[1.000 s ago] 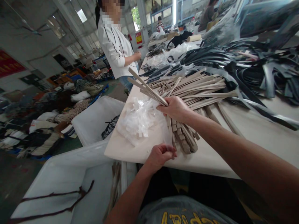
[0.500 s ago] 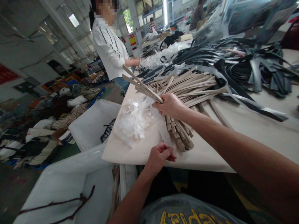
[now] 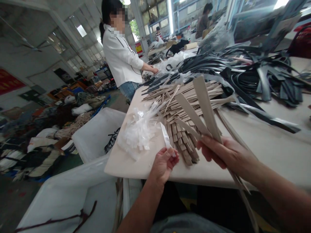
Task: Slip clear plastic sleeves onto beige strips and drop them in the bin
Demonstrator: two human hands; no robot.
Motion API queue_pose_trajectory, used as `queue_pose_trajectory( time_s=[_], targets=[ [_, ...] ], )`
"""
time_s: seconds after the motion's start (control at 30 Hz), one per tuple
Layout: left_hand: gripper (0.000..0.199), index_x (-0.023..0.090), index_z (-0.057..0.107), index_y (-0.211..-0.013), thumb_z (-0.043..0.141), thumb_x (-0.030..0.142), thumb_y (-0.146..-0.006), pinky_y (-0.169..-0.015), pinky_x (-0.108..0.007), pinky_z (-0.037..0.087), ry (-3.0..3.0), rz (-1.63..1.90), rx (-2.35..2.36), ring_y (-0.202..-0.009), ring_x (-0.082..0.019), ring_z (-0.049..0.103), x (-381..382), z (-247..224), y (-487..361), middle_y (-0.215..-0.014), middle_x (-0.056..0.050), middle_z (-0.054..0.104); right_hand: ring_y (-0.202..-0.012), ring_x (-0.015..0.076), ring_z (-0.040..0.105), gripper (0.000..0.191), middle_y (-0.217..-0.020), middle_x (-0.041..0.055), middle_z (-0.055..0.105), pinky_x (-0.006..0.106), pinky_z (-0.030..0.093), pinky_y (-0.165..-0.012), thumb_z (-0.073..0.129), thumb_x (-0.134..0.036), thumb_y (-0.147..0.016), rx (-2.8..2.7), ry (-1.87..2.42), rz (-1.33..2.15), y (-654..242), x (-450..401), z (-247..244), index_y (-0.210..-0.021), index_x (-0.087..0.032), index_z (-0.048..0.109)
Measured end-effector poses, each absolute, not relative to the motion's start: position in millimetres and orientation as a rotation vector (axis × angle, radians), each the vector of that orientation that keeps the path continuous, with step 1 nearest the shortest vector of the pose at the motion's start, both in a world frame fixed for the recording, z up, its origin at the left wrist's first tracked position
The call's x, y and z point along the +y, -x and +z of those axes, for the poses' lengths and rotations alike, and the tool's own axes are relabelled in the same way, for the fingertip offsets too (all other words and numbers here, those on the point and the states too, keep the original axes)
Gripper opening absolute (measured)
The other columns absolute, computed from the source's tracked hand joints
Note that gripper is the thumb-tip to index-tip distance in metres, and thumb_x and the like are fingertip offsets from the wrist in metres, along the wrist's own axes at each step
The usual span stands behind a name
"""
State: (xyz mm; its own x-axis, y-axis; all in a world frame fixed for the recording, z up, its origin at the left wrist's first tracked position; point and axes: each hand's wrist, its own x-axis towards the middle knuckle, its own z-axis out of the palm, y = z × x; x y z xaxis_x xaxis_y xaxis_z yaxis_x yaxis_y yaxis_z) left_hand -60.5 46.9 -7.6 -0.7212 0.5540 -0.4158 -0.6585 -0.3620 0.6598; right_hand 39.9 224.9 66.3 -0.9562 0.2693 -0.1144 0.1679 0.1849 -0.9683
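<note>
My right hand (image 3: 224,150) is closed round several beige strips (image 3: 205,106), which fan out upward from the fist and trail down past the table's front edge. Between the thumb and fingers of my left hand (image 3: 166,161) is a translucent white plastic strip (image 3: 164,135), pinched near its lower end. Just beyond both hands lies a pile of beige strips (image 3: 183,137), with many cut ends facing me. To its left sits a heap of clear plastic strips (image 3: 139,129) on the cream tabletop (image 3: 150,166).
Black strips (image 3: 243,64) cover the table's far and right parts. White bins (image 3: 97,129) stand left of the table, a dark cord (image 3: 82,215) in the nearest. A person in a white jacket (image 3: 123,55) works at the far left side. Bundles (image 3: 41,145) lie on the floor.
My right hand has moved right and toward me, drawing the beige strips off the pile. My left hand stays near the table edge, its plastic strip now raised. The co-worker has reached further over the table.
</note>
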Motion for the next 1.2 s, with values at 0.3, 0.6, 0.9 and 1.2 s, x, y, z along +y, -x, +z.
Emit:
queue_pose_trajectory(
  time_s=[0.3, 0.6, 0.9, 1.2],
  targets=[
    [0.030, 0.014, 0.067, -0.077, 0.086, 0.028, -0.060, -0.068, -0.024, 0.056, 0.226, 2.169, 0.997, -0.072, -0.014, 0.069, 78.4, 6.3, 56.3, -0.083, -0.005, 0.073, -0.039, 0.0098, 0.040, 0.048, -0.051, -0.0023, 0.049, 0.020, 0.030, -0.036, 0.057, -0.066, -0.079, -2.080, 0.846, 1.920, -117.1, 211.5, -11.1, -0.072, -0.019, 0.059],
    [0.032, 0.015, 0.069, -0.080, 0.086, 0.033, -0.060, -0.066, -0.023, 0.056, 0.142, 2.138, 0.990, -0.072, -0.014, 0.068, 97.6, 6.2, 44.4, -0.084, -0.005, 0.074, -0.042, 0.0136, 0.049, 0.034, -0.053, -0.0015, 0.055, 0.023, 0.038, -0.040, 0.049, -0.045, -0.092, -2.369, 0.513, 1.323, -107.2, 212.5, -15.8, -0.066, -0.023, 0.056],
    [0.029, 0.013, 0.070, -0.079, 0.086, 0.029, -0.061, -0.062, -0.021, 0.054, 0.131, 2.168, 0.978, -0.067, -0.013, 0.067, 102.4, 3.6, 40.9, -0.078, -0.003, 0.073, -0.060, 0.0178, 0.068, 0.019, -0.076, -0.0019, 0.071, 0.024, 0.048, -0.052, 0.049, -0.020, -0.083, -2.413, 0.344, 0.725, -103.4, 215.2, -24.4, -0.096, -0.024, 0.061],
    [0.033, 0.013, 0.072, -0.088, 0.082, 0.032, -0.064, -0.068, -0.024, 0.054, 0.120, 2.133, 0.980, -0.076, -0.017, 0.068, 96.4, -0.4, 35.1, -0.086, -0.008, 0.075, -0.054, 0.0186, 0.068, 0.022, -0.073, 0.0003, 0.072, 0.026, 0.048, -0.047, 0.043, -0.014, -0.081, -2.451, 0.298, 0.460, -101.6, 214.4, -26.3, -0.096, -0.022, 0.057]
  ],
)
